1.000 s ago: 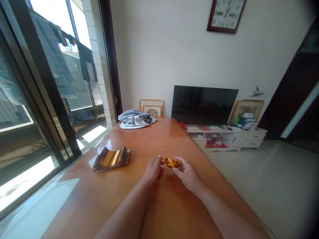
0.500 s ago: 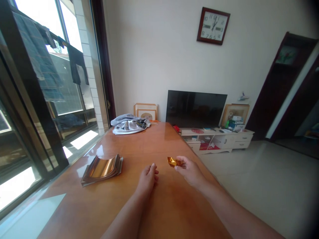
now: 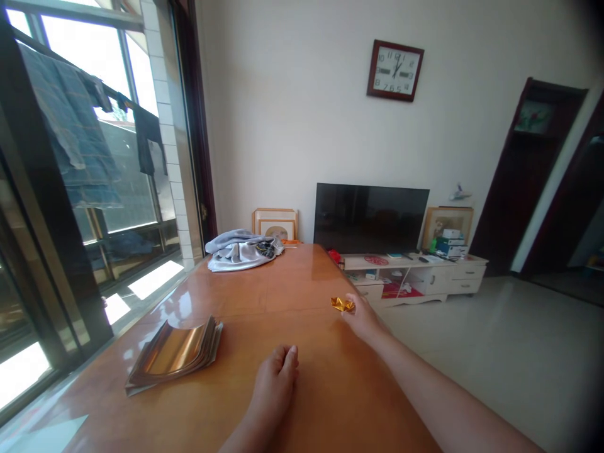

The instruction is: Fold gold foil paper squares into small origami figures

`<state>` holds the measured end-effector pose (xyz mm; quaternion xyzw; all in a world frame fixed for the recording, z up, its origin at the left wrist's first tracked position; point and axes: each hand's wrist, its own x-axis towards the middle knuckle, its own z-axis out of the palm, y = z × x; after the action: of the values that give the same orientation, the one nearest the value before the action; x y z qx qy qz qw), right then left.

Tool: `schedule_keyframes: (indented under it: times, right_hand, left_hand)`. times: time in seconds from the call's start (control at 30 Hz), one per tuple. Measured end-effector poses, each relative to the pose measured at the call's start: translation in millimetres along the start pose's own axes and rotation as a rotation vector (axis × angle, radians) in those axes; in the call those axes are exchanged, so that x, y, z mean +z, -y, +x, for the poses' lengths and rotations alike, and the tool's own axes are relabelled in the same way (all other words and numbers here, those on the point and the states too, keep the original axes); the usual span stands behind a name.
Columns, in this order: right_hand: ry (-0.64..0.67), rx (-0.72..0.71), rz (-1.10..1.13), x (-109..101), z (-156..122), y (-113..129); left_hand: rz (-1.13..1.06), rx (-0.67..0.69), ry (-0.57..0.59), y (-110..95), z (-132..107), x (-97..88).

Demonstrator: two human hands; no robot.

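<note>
A small folded piece of shiny gold foil paper (image 3: 341, 305) is in the fingers of my right hand (image 3: 362, 318), close to the table's right edge. My left hand (image 3: 277, 376) rests on the wooden table (image 3: 245, 314) with its fingers curled in; whether anything lies inside them is hidden. Left of it is a stack of gold foil sheets (image 3: 175, 351), the top sheet bowed and glossy, the corners curling up.
Grey cloth (image 3: 243, 251) lies bunched at the table's far end. Beyond stand picture frames (image 3: 275, 223), a television (image 3: 370, 217) and a low white cabinet (image 3: 425, 280). A glass door (image 3: 51, 251) is on the left. A pale sheet (image 3: 51, 435) lies at the near left corner.
My right hand has moved forward and right with the folded foil paper. The left hand sits lower in view, still curled. The whole view has tilted up somewhat.
</note>
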<state>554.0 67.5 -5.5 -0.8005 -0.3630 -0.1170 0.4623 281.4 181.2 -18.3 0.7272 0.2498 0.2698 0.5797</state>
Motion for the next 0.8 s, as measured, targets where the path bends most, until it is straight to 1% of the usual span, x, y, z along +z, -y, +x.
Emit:
schedule_keyframes:
  times: [0.17, 0.3, 0.4, 0.53, 0.63, 0.73, 0.8]
  right_hand:
    - [-0.003, -0.015, -0.046, 15.5, 31.4, -23.5]
    - [0.004, -0.033, -0.044, 24.2, 52.4, -32.8]
    - [0.026, -0.044, -0.023, 29.5, 63.7, -36.7]
    - [0.069, -0.052, 0.021, 34.5, 74.0, -39.8]
    - [0.099, -0.059, 0.061, 34.0, 78.3, -39.3]
    - [0.116, -0.072, 0.12, 30.8, 78.4, -33.2]
    - [0.136, -0.087, 0.174, 30.0, 74.9, -24.4]
  left_hand:
    - [0.139, 0.023, -0.007, -6.4, -3.2, -0.6]
    - [0.19, 0.039, -0.016, -10.7, -3.7, 0.6]
    - [0.192, 0.017, -0.021, -10.4, -2.7, 2.7]
    - [0.174, -0.019, -0.025, -10.8, -2.1, 4.3]
    - [0.155, -0.042, -0.029, -14.2, -3.1, 5.0]
    - [0.142, -0.055, -0.034, -18.4, -4.3, 5.7]
    - [0.133, -0.069, -0.042, -20.0, -4.9, 5.9]
